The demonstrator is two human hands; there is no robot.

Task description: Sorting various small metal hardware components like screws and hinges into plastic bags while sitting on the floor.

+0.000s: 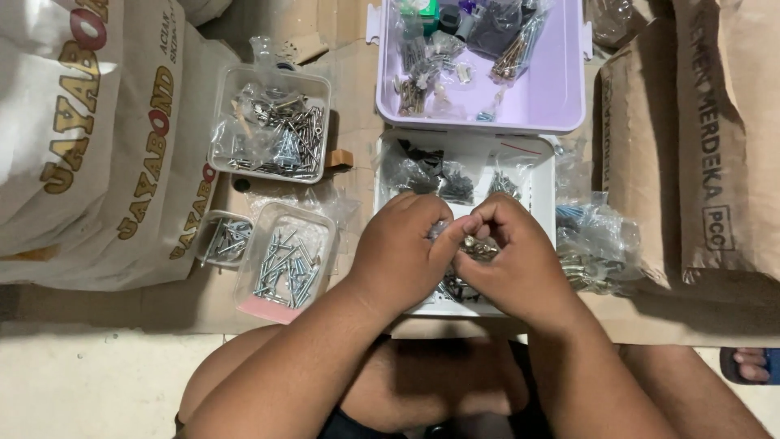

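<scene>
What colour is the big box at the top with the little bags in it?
The big box is pale lilac purple, seen from the head view.

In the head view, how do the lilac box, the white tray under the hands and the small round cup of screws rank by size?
1. Lilac box, though cut off at the top edge.
2. White tray, partly covered by both hands.
3. Round cup, clearly smallest.
</scene>
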